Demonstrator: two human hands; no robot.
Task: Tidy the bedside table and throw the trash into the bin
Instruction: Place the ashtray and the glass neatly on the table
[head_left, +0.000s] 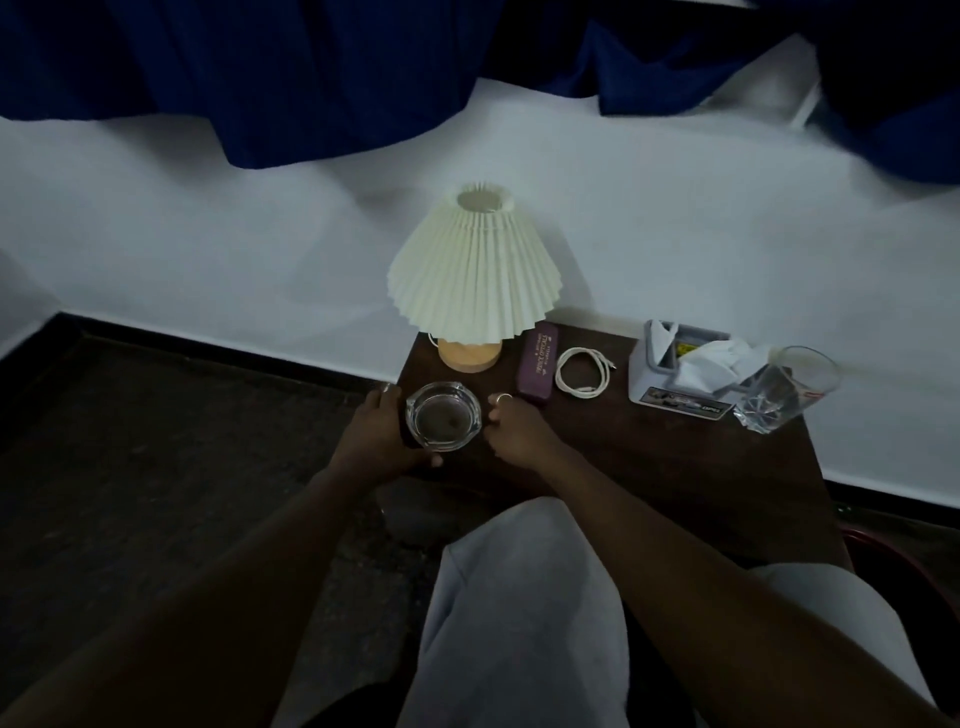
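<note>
- The glass ashtray (443, 422) sits at the front left corner of the bedside table (649, 452), before the lamp (474, 270).
- The left hand (382, 434) cups its left side.
- The right hand (514, 426), fingers curled, rests just beside its right rim; contact is unclear.

Blue curtain (311, 78) hangs over white wall (208, 234), dark floor (156, 441).

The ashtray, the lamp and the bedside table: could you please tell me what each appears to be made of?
The ashtray looks like thick clear glass: it is see-through, with bright glints on its rim. The lamp has a cream pleated shade, paper or fabric, hard to tell which, on a pale matte base that looks like wood. The bedside table appears to be dark brown wood or veneer; the dim light hides any grain.
</note>
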